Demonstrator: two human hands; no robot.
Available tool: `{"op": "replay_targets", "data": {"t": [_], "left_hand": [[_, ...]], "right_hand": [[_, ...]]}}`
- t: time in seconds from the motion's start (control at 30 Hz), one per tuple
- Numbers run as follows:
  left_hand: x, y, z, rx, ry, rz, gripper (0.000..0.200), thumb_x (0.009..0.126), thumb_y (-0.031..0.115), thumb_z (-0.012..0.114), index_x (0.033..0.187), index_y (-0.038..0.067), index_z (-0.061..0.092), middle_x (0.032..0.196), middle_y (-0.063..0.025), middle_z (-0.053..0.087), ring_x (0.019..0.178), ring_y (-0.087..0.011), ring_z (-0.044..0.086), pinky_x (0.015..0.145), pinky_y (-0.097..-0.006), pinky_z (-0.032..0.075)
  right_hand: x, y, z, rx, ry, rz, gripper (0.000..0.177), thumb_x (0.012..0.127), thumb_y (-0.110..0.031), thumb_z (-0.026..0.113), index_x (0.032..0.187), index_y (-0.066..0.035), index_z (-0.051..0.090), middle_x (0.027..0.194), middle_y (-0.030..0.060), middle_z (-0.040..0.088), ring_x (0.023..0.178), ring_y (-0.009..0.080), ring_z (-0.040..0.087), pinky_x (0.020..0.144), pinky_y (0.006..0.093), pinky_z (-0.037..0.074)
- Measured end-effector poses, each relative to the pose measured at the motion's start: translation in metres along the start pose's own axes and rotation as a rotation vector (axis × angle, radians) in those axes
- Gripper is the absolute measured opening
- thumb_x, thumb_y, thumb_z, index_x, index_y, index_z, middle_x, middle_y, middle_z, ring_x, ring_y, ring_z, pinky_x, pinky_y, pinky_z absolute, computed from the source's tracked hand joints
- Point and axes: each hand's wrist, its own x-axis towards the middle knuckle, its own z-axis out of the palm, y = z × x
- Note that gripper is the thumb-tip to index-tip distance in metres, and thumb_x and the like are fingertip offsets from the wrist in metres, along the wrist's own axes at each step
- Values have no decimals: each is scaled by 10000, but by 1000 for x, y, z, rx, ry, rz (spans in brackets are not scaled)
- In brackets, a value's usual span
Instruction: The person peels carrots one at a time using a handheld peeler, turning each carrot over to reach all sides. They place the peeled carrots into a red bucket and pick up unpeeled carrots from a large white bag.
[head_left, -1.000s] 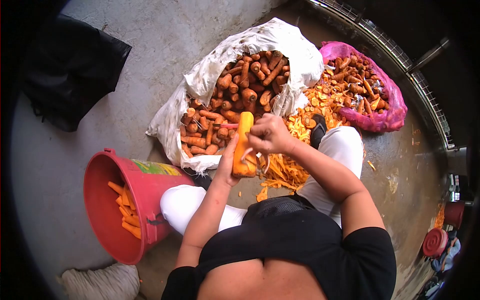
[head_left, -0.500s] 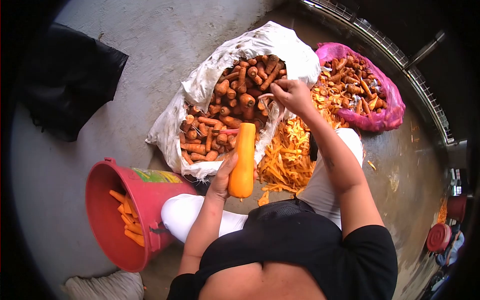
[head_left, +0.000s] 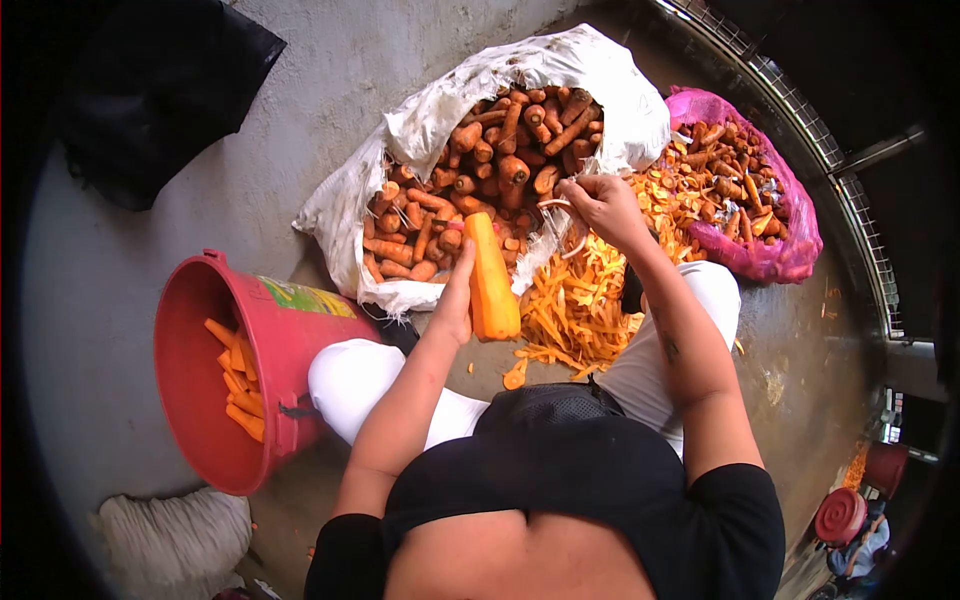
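Observation:
My left hand [head_left: 457, 300] is closed around a large peeled carrot [head_left: 492, 285], smooth and bright orange, tilted with its thick end toward me. A sliver of something red [head_left: 458, 226] shows behind the carrot's upper end; its kind is hidden. Over the right edge of the white sack [head_left: 335, 215], full of unpeeled carrots [head_left: 483, 153], is my right hand [head_left: 608, 208]. Its fingers are pinched on a thin pale curved strip [head_left: 553, 203] that I cannot identify. Below that hand, orange peelings [head_left: 575, 310] lie heaped on the floor.
A red bucket [head_left: 290, 360] lies tipped toward me at left, with peeled carrot pieces [head_left: 238, 375] inside. At the upper right stands a pink sack [head_left: 800, 225] of carrot scraps. Black sheeting [head_left: 165, 95] lies at upper left, a pale sack [head_left: 180, 530] at lower left.
The peeled carrot has tilted, its upper end now leaning left. My right hand has shifted slightly right and down in view, still pinching. The camera view has shifted a little.

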Motion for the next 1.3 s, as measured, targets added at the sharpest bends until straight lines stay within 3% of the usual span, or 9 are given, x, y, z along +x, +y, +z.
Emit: {"op": "replay_targets", "data": {"t": [0.33,0.47,0.5,0.63,0.67,0.8,0.93,1.1,1.3], "left_hand": [[23,-4,-26,-313,286,111,439,862,307,690,1208,107,508,1064,-58,599,962,-209,622,823,-405,532],[32,-1,-39,-276,418,280,522,838,313,724,1257,113,487,1169,-65,558,1071,-221,573,885,-459,496],[33,1,-39,-266,441,305,557,836,337,726,1276,104,476,1183,-72,552,1096,-231,560,907,-468,484],[37,10,-47,-330,513,286,515,837,327,722,1261,149,490,1218,-40,537,1100,-198,558,883,-466,489],[38,10,-51,-345,526,267,518,837,333,722,1263,150,491,1221,-41,536,1102,-200,557,883,-464,490],[40,12,-69,-385,556,242,551,844,367,704,1294,151,470,1229,-45,530,1124,-209,544,889,-457,489],[40,24,-79,-377,599,195,592,854,452,666,1310,146,444,1247,-57,522,1159,-212,525,935,-448,467],[44,34,-100,-379,699,179,637,849,513,650,1319,158,407,1263,-56,500,1164,-219,517,958,-477,443],[46,38,-105,-422,712,152,699,835,528,664,1342,188,324,1280,-71,447,1179,-222,486,972,-517,424]], "right_hand": [[38,105,50,-112,-126,295,608,910,-588,470,818,-53,742,623,118,634,656,216,649,671,349,499],[30,166,99,252,-172,381,818,652,-646,758,1044,61,631,916,151,660,739,216,642,699,319,503],[31,175,114,174,-164,306,713,672,-606,762,981,27,654,862,128,664,715,195,636,688,318,503],[46,183,167,-37,-187,493,441,807,-400,675,998,-3,688,835,196,689,790,293,684,724,384,519],[49,184,179,-80,-243,413,364,840,-336,602,1016,-30,691,881,245,678,877,360,673,761,423,519],[81,179,230,-340,-386,270,277,837,-189,523,1042,-64,660,972,242,654,946,375,631,834,481,488],[114,164,262,-528,-349,-49,281,835,-139,526,1107,-109,590,1083,194,573,1056,373,553,874,454,475],[149,161,307,-581,-485,31,263,856,-231,575,1075,-99,519,1140,224,539,963,395,621,802,473,511],[165,178,336,-626,-330,89,281,876,-279,584,1056,-94,474,1063,198,571,824,397,652,685,480,526]]}}
